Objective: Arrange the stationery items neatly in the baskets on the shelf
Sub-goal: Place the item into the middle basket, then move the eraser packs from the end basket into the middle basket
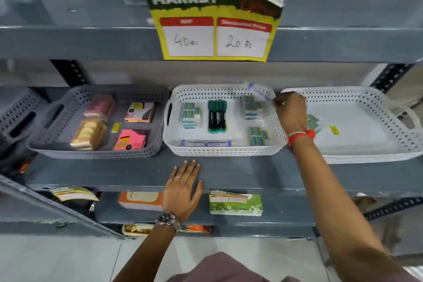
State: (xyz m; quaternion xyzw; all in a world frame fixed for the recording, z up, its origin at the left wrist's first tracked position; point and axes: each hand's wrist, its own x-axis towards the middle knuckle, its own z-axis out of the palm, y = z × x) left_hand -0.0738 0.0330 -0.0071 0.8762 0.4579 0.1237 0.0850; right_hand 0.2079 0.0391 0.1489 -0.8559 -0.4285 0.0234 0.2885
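Observation:
Three baskets stand on the grey shelf [240, 174]. The middle white basket [219, 150] holds eraser packs [190, 115], green markers [217, 116] and a clear pen pack [206, 143] along its front. My right hand [291, 111] hovers over the gap between this basket and the right white basket [370, 155]. It is shut on a blurred clear purple-tipped pack [257, 90] held above the middle basket's back right corner. An eraser pack [312, 121] lies just behind my wrist in the right basket. My left hand [184, 186] rests flat and open on the shelf edge.
The grey basket [91, 152] at left holds sticky notes and packets. A price sign [212, 20] hangs from the shelf above. A darker basket [16, 119] sits at far left. The lower shelf carries notepads [235, 202] and boxes.

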